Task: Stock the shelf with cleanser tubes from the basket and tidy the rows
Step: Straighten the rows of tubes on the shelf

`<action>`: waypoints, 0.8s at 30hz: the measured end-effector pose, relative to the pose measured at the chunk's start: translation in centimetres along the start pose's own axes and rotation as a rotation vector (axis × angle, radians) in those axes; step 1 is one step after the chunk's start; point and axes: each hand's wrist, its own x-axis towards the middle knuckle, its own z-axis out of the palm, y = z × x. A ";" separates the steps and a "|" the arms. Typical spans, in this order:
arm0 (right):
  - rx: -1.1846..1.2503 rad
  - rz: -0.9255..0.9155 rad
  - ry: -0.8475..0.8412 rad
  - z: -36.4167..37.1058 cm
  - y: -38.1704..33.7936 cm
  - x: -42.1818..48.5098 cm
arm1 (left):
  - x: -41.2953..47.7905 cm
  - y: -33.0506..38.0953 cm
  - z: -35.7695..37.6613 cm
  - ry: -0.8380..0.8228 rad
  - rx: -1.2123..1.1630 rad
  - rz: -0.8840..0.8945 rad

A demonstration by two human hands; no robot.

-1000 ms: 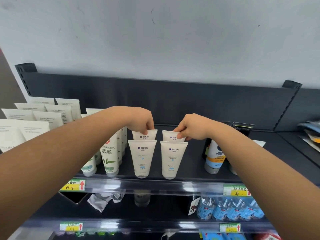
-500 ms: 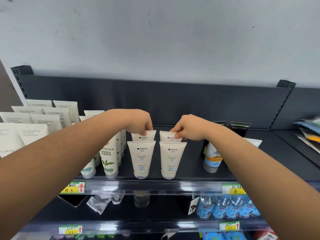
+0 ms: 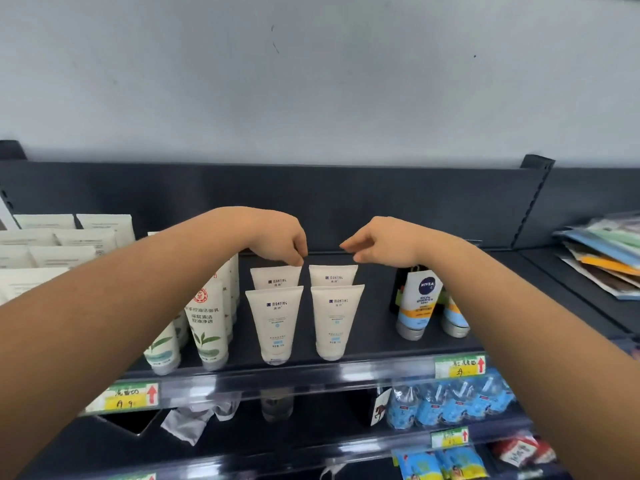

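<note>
- Left hand (image 3: pixel 280 242): fingertips were bunched on the crimped top of the rear left white plastic cleanser tube (image 3: pixel 275 278); whether it was pinched or merely touched could not be told.
- Front left white tube (image 3: pixel 275 323) and front right white tube (image 3: pixel 337 320): stood cap-down near the dark metal shelf (image 3: pixel 374 344) edge, labels outward.
- Rear right white tube (image 3: pixel 333 277): stood unheld.
- Right hand (image 3: pixel 384 244): loosely curled just above it, nothing held.
- Handling, as judged: rear tubes were best nudged lightly at the crimp and squared behind the front ones, lest they be toppled.
- Basket: not seen.
</note>
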 end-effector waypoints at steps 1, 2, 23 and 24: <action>0.009 0.010 0.018 -0.3 0.4 -0.3 | 0.2 0.3 -0.3 0.035 0.003 0.019; 0.015 0.023 0.032 -0.7 0.7 -0.6 | 0.5 0.6 -0.5 0.070 0.003 0.038; 0.023 0.077 0.047 -2.2 14.8 -8.8 | 6.2 17.2 -0.6 0.220 -0.041 0.145; 0.024 0.078 0.023 -1.7 15.6 -9.0 | 6.5 17.9 -0.1 0.186 -0.027 0.115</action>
